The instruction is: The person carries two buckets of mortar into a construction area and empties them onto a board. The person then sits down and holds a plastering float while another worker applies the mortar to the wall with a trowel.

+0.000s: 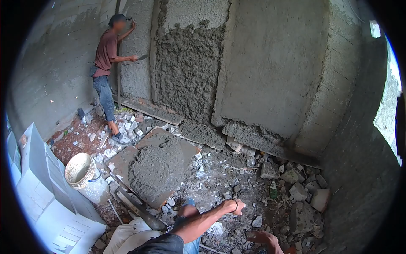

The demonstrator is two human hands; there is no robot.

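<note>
Via remote feed I watched the left hand (238,207), curled, and right hand (270,242), whose grips I couldn't tell, over rubble (257,221) near-right of the mortar heap (154,171) on its board (121,160).

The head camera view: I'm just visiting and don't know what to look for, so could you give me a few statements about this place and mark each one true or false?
1. A co-worker holds a trowel near the wall. True.
2. In the picture, the bucket is to the right of the mortar heap. False: the bucket is to its left.
3. A dark band circles the wrist of the person's left hand. True.
4. The wall is equally smooth all over. False: a rough patch lies beside a smoother panel.
5. Broken stones lie on the ground near the foot of the wall. True.
</note>
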